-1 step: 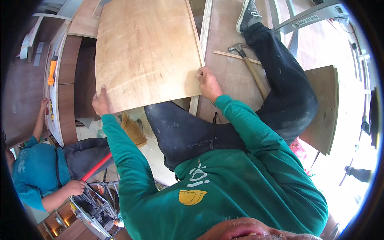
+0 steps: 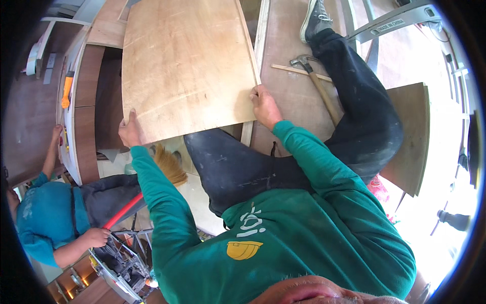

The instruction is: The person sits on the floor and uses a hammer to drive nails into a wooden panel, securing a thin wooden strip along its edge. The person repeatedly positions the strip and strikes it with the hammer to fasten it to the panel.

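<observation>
A large pale plywood panel (image 2: 187,66) spans the upper middle, with a thin strip of wood along its right edge. Its near left corner is gripped by my left hand (image 2: 130,130), thumb on top and fingers under the edge. My right hand (image 2: 266,106) is closed on the near right corner, at the end of the edge strip. The undersides of both grips are hidden by the panel. Right of it, a claw hammer (image 2: 321,91) with a wooden handle lies beside my leg, its head near a thin wooden stick (image 2: 286,68).
A co-worker in a teal shirt (image 2: 50,213) holds the red handle (image 2: 124,210) of a broom (image 2: 169,164) at the lower left. An orange-handled tool (image 2: 67,90) rests on a cabinet edge. A metal ladder (image 2: 395,23) stands upper right; plywood sheets (image 2: 410,137) sit behind my leg.
</observation>
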A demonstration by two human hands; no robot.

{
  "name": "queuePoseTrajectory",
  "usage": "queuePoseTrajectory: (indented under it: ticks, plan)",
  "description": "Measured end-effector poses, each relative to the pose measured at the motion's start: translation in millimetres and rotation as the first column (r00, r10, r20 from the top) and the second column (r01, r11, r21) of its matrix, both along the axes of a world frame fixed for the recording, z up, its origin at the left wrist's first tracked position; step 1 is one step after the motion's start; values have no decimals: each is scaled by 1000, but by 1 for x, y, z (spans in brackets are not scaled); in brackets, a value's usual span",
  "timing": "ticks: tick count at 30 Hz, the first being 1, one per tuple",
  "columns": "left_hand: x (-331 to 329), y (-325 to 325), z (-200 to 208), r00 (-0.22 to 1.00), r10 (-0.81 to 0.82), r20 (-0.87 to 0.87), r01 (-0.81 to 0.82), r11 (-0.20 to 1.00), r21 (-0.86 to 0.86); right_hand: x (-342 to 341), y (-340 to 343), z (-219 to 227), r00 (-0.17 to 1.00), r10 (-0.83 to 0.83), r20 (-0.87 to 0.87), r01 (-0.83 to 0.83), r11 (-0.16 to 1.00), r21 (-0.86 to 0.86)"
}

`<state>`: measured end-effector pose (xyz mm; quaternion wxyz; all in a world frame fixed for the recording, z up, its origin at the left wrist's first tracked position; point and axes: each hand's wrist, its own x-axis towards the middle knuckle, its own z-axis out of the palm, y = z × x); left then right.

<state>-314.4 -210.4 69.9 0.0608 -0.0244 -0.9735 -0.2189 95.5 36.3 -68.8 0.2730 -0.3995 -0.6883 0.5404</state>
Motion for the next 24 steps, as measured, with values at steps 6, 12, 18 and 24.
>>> queuePoseTrajectory:
  ticks: [6, 12, 18, 24]
  plan:
    - [9, 5, 27, 998, 9, -66, -11, 1000, -24, 6, -10, -1, 1000, 26, 10, -25, 996, -81]
    - [5, 8, 50, 994, -29, -104, 27, 999, -27, 13, -20, 10, 995, 100, 14, -98, 990, -101]
    - [33, -11, 56, 989, -28, -143, 18, 998, -68, 22, -25, 11, 990, 121, 70, -111, 985, -128]
    - [86, -41, 43, 999, 18, -48, -18, 1000, -10, 48, -16, 10, 995, 45, 92, -41, 998, -49]
